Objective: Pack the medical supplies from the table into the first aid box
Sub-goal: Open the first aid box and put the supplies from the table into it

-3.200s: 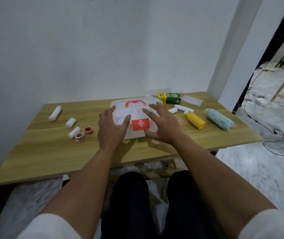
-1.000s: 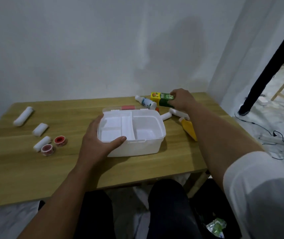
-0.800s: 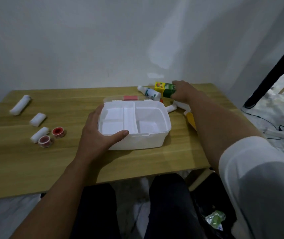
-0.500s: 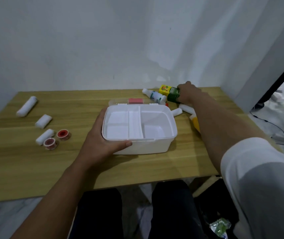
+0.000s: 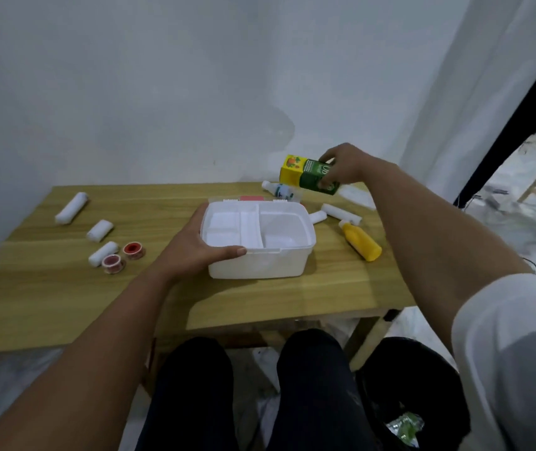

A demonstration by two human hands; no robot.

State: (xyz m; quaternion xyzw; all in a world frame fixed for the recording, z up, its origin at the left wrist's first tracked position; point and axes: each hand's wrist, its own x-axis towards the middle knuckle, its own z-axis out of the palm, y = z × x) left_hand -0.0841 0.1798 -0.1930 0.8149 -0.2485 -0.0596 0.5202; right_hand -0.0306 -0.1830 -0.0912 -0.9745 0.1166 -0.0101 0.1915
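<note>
The white first aid box (image 5: 260, 265) stands open on the wooden table (image 5: 65, 294), its compartments bare. My left hand (image 5: 195, 247) grips the box's left front corner, thumb over the rim. My right hand (image 5: 341, 166) holds a green and yellow carton (image 5: 307, 174) in the air, above the table's far side behind the box. Below the carton lies a small white bottle (image 5: 278, 189). A yellow bottle (image 5: 361, 241) and white rolls (image 5: 341, 213) lie right of the box.
Left of the box lie three white bandage rolls (image 5: 71, 208) and two red tape spools (image 5: 123, 254). The lid (image 5: 252, 198) lies flat behind the box. A white wall backs the table. A black bin (image 5: 406, 395) stands on the floor at my right.
The box's lid was opened since the earliest frame. My right hand closed on the carton at the far side and has now lifted it off the table. My left hand keeps its hold on the box.
</note>
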